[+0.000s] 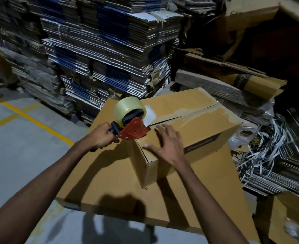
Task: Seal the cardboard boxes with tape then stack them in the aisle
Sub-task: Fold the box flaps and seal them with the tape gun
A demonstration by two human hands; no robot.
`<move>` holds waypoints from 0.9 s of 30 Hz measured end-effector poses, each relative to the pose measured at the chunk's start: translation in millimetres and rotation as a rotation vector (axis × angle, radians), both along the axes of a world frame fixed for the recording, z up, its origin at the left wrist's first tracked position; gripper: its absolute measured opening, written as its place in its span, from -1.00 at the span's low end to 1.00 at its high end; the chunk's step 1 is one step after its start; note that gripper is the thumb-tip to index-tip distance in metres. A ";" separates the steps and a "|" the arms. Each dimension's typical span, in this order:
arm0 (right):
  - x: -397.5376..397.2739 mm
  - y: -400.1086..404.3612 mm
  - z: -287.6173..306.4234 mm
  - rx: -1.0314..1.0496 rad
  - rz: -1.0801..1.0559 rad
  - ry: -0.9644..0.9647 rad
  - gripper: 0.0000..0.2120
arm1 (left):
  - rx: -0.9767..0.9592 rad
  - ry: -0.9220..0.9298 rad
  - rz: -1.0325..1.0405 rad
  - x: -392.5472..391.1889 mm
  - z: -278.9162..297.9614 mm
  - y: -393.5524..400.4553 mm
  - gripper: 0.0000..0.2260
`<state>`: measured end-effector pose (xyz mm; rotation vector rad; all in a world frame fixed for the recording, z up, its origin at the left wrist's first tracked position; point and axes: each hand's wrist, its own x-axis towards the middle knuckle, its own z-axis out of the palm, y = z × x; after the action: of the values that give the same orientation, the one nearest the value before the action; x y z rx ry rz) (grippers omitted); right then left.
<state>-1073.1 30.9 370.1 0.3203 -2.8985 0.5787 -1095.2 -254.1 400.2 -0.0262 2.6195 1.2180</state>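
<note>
A small brown cardboard box [198, 131] lies on a larger flat cardboard box [110, 182]. Its top seam carries clear tape along most of its length. My left hand [101, 136] grips the black handle of a red tape dispenser [133, 128] with a roll of clear tape [127, 108], and the dispenser's mouth rests at the near end of the seam. My right hand [166, 143] lies flat with fingers spread on the box's top near corner, right beside the dispenser.
Tall stacks of flattened cartons [101, 50] stand behind the boxes. Loose cardboard sheets [250, 81] and a tangle of white strapping [268, 138] lie to the right. Grey floor with yellow lines [36, 120] stretches to the left. Another brown box [289, 213] sits at lower right.
</note>
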 end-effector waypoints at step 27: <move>-20.3 -60.5 -5.2 0.145 -0.014 -0.204 -0.16 | -0.025 0.032 -0.041 -5.2 -7.3 -6.3 -0.88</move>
<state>-1093.4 -29.5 364.9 0.2744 -3.1451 0.4225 -1100.4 -260.4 392.9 0.0418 2.6493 1.1817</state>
